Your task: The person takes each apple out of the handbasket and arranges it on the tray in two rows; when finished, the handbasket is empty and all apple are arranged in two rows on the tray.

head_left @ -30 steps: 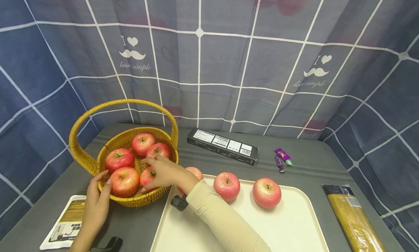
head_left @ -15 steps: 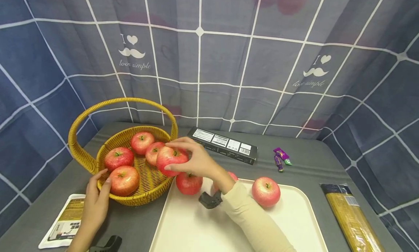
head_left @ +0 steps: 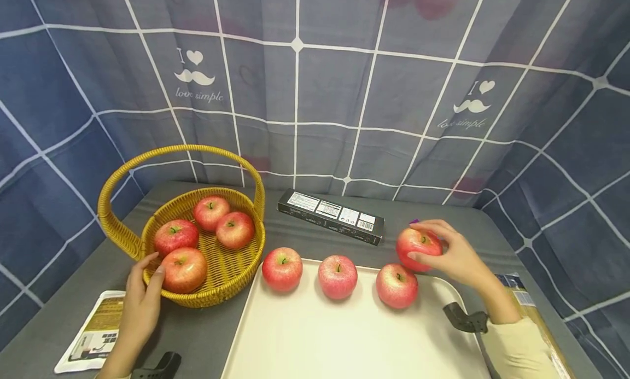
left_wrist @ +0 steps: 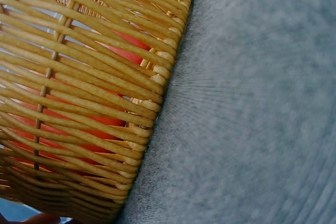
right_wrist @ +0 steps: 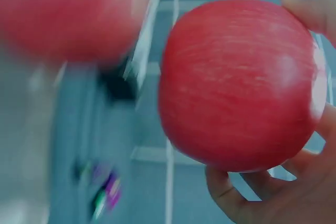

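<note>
From the head view we saw our right hand [head_left: 455,256] gripping a glossy red apple [head_left: 417,248] above the tray's [head_left: 344,335] open far-right corner, our left hand [head_left: 140,302] resting open-fingered on the basket [head_left: 221,289] rim; the right wrist view showed fingers curled round it.

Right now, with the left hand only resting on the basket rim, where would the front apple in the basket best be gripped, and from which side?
Probably from above: the front apple sits stem-up against the woven basket wall, so its lower sides are walled in. Fingers should span its widest part, coming down over the near rim, where the left hand already rests. The overhead handle arches farther back, leaving that approach free.
</note>
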Motion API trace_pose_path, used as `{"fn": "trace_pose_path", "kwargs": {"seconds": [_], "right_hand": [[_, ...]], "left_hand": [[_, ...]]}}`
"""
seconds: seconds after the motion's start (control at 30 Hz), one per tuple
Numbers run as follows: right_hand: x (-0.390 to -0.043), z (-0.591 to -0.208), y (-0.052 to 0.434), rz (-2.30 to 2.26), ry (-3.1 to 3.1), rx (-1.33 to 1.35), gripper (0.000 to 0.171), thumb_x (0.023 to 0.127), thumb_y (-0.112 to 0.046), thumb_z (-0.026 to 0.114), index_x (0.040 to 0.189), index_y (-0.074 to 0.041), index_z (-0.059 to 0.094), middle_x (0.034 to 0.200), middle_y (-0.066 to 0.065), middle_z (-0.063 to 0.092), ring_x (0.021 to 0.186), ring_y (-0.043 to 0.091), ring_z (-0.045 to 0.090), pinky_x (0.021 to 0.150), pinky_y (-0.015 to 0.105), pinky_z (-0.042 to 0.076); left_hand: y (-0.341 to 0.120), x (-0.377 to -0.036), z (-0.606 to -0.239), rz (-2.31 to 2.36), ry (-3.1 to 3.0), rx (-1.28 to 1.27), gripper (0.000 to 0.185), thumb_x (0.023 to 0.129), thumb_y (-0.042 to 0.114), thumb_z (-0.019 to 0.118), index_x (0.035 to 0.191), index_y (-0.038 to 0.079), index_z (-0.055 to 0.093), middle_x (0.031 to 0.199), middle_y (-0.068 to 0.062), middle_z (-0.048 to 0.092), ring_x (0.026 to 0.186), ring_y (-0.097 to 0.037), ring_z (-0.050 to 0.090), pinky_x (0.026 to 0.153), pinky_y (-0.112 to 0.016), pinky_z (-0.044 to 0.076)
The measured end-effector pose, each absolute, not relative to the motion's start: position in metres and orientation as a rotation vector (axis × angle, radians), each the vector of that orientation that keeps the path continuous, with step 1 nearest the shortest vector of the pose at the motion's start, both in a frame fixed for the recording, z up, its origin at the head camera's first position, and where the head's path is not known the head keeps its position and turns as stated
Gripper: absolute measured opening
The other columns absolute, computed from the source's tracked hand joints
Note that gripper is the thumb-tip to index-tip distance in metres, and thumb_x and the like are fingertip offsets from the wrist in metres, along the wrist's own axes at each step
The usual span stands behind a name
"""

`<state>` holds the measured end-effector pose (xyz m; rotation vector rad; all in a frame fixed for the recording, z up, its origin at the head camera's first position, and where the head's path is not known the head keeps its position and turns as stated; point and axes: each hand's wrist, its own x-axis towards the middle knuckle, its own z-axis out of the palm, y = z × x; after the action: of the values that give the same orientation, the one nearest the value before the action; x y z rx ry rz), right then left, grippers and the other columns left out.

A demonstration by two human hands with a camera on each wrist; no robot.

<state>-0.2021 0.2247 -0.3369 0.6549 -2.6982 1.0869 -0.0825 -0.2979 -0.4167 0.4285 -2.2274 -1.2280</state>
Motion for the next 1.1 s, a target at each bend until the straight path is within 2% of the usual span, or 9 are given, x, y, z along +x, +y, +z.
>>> {"fn": "trace_pose_path", "kwargs": {"seconds": [0.17, 0.4, 0.5, 0.6, 0.73, 0.87, 0.93, 1.1], "right_hand": [[-0.18, -0.364, 0.272, 0.99, -2.75, 0.631, 0.05, 0.068, -0.021, 0.079, 0.113, -0.018, 0.061, 0.111, -0.008, 0.051, 0.095, -0.01, 0.045, 0.075, 0.013, 0.041], [-0.15, -0.395, 0.293, 0.984, -2.745, 0.787, 0.057, 0.064, -0.014, 0.081, 0.116, -0.009, 0.059, 0.112, -0.006, 0.05, 0.099, -0.011, 0.041, 0.075, 0.011, 0.04], [-0.15, -0.39, 0.289, 0.916, -2.799, 0.733, 0.065, 0.066, -0.02, 0.08, 0.124, -0.013, 0.053, 0.118, -0.003, 0.048, 0.1, -0.013, 0.038, 0.076, 0.017, 0.042], [-0.156, -0.378, 0.275, 0.897, -2.823, 0.687, 0.071, 0.068, -0.024, 0.078, 0.131, -0.017, 0.046, 0.123, 0.002, 0.046, 0.105, -0.013, 0.035, 0.081, 0.016, 0.039], [-0.17, -0.358, 0.237, 0.986, -2.765, 0.716, 0.072, 0.072, -0.024, 0.075, 0.135, -0.021, 0.04, 0.13, 0.003, 0.044, 0.114, -0.002, 0.037, 0.089, 0.015, 0.035], [-0.183, -0.337, 0.175, 1.109, -2.692, 0.882, 0.067, 0.074, -0.028, 0.074, 0.133, -0.024, 0.043, 0.131, -0.003, 0.046, 0.116, 0.016, 0.046, 0.096, 0.036, 0.038], [-0.187, -0.33, 0.137, 1.164, -2.671, 1.023, 0.065, 0.075, -0.033, 0.072, 0.132, -0.026, 0.043, 0.13, -0.005, 0.047, 0.118, 0.018, 0.046, 0.097, 0.043, 0.037], [-0.186, -0.32, 0.041, 1.125, -2.691, 1.336, 0.068, 0.074, -0.049, 0.068, 0.134, -0.031, 0.04, 0.132, -0.01, 0.044, 0.121, 0.01, 0.043, 0.099, 0.037, 0.037]], "left_hand": [[-0.298, -0.081, -0.419, -1.223, -2.219, 0.436, 0.037, 0.095, 0.019, 0.042, 0.13, 0.006, 0.042, 0.122, -0.009, 0.04, 0.114, 0.008, 0.028, 0.102, -0.023, 0.02], [-0.297, -0.08, -0.42, -1.21, -2.207, 0.405, 0.037, 0.094, 0.017, 0.042, 0.129, 0.004, 0.043, 0.116, -0.003, 0.041, 0.107, 0.01, 0.028, 0.093, -0.011, 0.019], [-0.297, -0.079, -0.419, -1.209, -2.198, 0.417, 0.037, 0.095, 0.018, 0.042, 0.129, 0.004, 0.043, 0.114, 0.0, 0.041, 0.108, 0.01, 0.029, 0.094, -0.011, 0.019], [-0.298, -0.077, -0.419, -1.219, -2.202, 0.434, 0.038, 0.095, 0.02, 0.042, 0.129, 0.004, 0.042, 0.117, -0.001, 0.041, 0.111, 0.008, 0.029, 0.097, -0.016, 0.02], [-0.299, -0.077, -0.419, -1.214, -2.208, 0.448, 0.038, 0.095, 0.02, 0.042, 0.13, 0.005, 0.042, 0.118, -0.007, 0.04, 0.111, 0.008, 0.029, 0.097, -0.016, 0.02], [-0.3, -0.078, -0.42, -1.198, -2.192, 0.428, 0.037, 0.094, 0.017, 0.043, 0.129, 0.004, 0.044, 0.114, -0.007, 0.041, 0.107, 0.009, 0.03, 0.092, -0.011, 0.02], [-0.3, -0.079, -0.42, -1.195, -2.185, 0.413, 0.036, 0.094, 0.016, 0.043, 0.128, 0.004, 0.044, 0.113, -0.005, 0.042, 0.106, 0.01, 0.029, 0.092, -0.011, 0.02], [-0.297, -0.083, -0.418, -1.207, -2.193, 0.396, 0.036, 0.094, 0.016, 0.043, 0.128, 0.004, 0.044, 0.114, -0.003, 0.041, 0.106, 0.01, 0.029, 0.093, -0.014, 0.02]]}}
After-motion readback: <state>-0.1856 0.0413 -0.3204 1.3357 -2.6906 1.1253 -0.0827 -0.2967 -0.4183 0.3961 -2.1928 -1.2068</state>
